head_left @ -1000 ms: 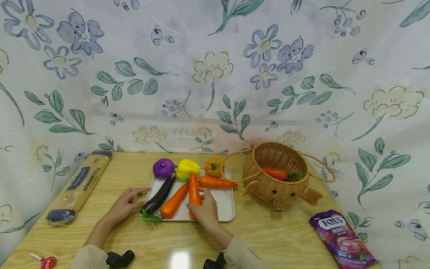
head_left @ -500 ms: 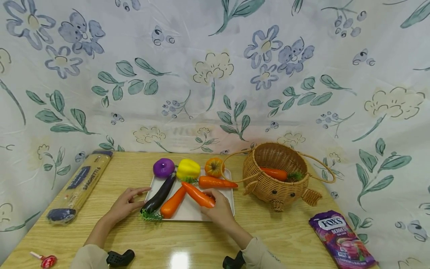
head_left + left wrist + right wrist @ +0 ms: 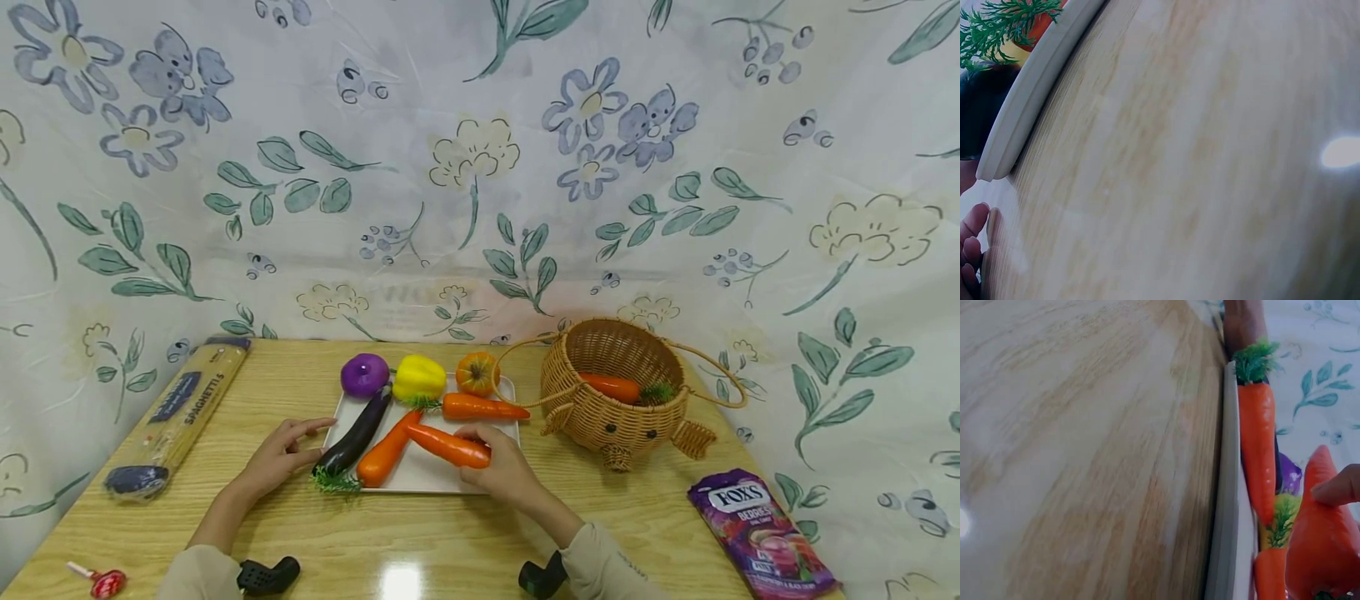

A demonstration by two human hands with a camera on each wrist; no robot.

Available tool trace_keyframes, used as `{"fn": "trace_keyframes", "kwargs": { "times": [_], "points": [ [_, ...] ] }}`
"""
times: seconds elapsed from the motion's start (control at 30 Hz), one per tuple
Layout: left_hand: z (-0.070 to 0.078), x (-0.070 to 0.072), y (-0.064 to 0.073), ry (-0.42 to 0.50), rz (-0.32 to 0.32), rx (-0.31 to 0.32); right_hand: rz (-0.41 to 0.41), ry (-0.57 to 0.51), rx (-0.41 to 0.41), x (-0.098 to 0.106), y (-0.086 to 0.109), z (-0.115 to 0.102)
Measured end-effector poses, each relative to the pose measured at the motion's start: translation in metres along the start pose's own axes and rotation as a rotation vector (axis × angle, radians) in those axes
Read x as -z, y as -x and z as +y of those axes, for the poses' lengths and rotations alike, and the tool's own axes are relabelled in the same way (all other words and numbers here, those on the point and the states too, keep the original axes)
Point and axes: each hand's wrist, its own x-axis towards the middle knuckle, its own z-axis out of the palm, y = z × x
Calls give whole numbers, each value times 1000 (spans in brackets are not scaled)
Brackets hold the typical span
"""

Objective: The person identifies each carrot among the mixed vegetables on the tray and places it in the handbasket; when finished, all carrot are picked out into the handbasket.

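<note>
Orange carrot [image 3: 447, 446] pinched; head view alone shows the basket [image 3: 628, 425].

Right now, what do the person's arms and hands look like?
The left hand and right hand wear no gloves. The left sleeve and right sleeve are beige, the right with a small, unreadable dark marking. Black, rounded left wrist unit and right wrist unit; no cables visible.
</note>
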Motion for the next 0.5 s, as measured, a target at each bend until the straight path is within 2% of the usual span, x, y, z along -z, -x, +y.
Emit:
{"fn": "trace_keyframes", "kwargs": {
  "times": [0.3,0.5],
  "points": [
    [-1,0,0,0,-3,9,-106,-6,-3,10,-3,-1],
    [1,0,1,0,2,-1,-161,-5,48,19,-6,-6]
  ]
}}
